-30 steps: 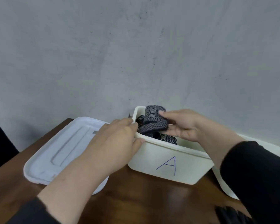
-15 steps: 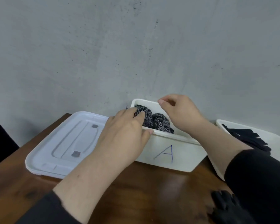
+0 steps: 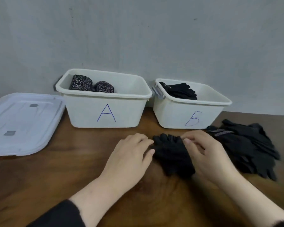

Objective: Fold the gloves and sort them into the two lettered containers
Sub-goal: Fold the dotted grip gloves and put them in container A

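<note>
A black knit glove (image 3: 172,154) lies bunched on the brown wooden worktop (image 3: 56,174), just in front of the two white tubs, between the two hands. The left hand (image 3: 129,158) rests flat beside it, fingers relaxed, fingertips touching its left edge. The right hand (image 3: 203,151) curls over its right side, fingertips pinching the fabric near the glove's finger end.

Far left, a white lid (image 3: 21,122) lies flat on the worktop. Next to it stands container A (image 3: 105,102), holding two folded grey patterned gloves (image 3: 88,86) at its left end. Container B (image 3: 187,108) stands just to its right, with black gloves (image 3: 180,91) inside. A loose pile of black gloves (image 3: 246,145) lies at the far right, just behind the right hand, which hides part of it.

The glove's fingers point away, toward the gap between the tubs; its long axis runs from near right to far left.
</note>
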